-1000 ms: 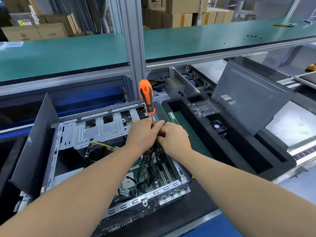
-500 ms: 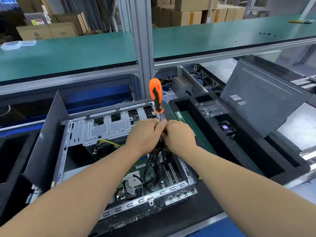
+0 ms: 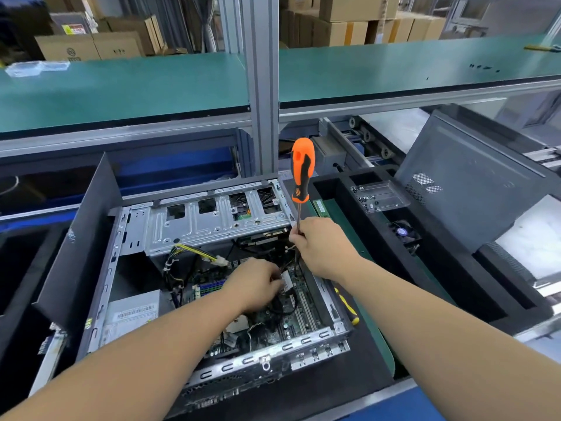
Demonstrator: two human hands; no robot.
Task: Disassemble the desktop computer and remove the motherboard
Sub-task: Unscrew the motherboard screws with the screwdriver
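the desktop computer (image 3: 194, 268) lies on its side, open, its grey metal frame bare; inside it the green motherboard (image 3: 273, 323) sits flat on the case floor, below the silver drive cage (image 3: 209, 223), strewn with black cables

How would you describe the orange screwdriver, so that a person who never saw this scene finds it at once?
Find the open computer case lying on the bench below the green shelf. Above its far right corner, the right hand holds the screwdriver by its thin metal shaft, handle upward. Its bright orange and black handle is the only orange thing there; another tool beside the case is yellow and black.
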